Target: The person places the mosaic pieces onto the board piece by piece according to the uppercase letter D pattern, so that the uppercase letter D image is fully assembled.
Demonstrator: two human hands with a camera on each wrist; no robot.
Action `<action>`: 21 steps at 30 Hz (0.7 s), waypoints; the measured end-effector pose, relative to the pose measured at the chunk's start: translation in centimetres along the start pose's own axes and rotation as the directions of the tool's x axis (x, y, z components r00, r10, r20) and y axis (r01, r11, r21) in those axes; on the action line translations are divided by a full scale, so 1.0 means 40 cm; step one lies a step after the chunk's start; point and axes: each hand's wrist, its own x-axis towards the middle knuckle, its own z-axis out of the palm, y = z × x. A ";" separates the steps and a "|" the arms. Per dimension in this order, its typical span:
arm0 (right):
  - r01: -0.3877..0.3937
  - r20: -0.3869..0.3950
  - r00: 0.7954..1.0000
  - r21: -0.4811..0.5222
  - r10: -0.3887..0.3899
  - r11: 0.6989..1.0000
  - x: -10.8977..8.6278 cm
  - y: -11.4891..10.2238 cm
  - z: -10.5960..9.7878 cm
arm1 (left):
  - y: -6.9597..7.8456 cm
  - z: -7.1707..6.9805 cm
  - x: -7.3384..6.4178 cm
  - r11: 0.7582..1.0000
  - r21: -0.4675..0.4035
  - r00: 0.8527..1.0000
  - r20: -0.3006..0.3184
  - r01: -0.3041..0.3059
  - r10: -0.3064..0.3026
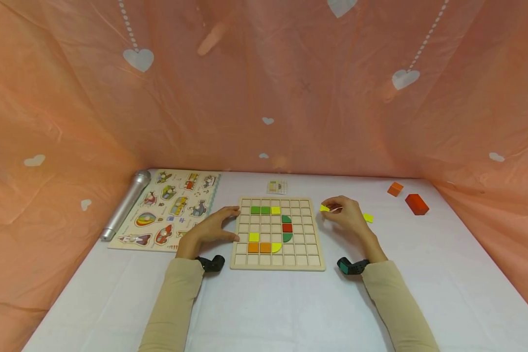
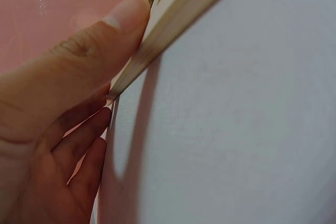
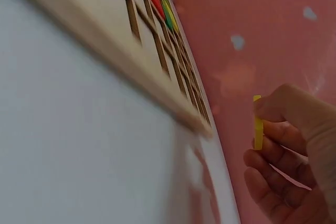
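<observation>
A square wooden grid board (image 1: 277, 234) lies at the middle of the table, bearing green, yellow, red and orange tiles in some cells. At its left edge my left hand (image 1: 213, 226) rests, thumb and fingers spread apart; the left wrist view shows the thumb (image 2: 128, 14) against the board's rim (image 2: 184, 11). Just off the board's right edge, my right hand (image 1: 344, 213) pinches a thin yellow tile (image 1: 324, 208) between thumb and fingers. The right wrist view shows this yellow tile (image 3: 258, 124) edge-on, raised beside the board's corner.
Another yellow tile (image 1: 368, 218) lies right of my right hand. A small pattern card (image 1: 277, 187) sits behind the board. To the left are a picture puzzle board (image 1: 129, 230) and a silver microphone (image 1: 125, 208); at the far right, an orange block (image 1: 395, 189) and a red block (image 1: 417, 204).
</observation>
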 end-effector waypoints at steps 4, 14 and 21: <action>0.042 0.033 0.998 0.047 -0.044 0.998 0.022 -0.047 0.056 | 0.001 0.000 0.000 1.000 0.014 1.000 0.000 0.001 -0.001; 0.175 0.126 0.974 0.119 -0.190 0.977 0.049 -0.167 0.197 | 0.002 -0.001 0.006 1.000 0.012 1.000 0.012 0.009 -0.009; 0.225 0.178 0.953 0.129 -0.246 0.966 0.049 -0.211 0.273 | -0.001 -0.001 0.005 1.000 0.015 1.000 0.009 0.015 -0.015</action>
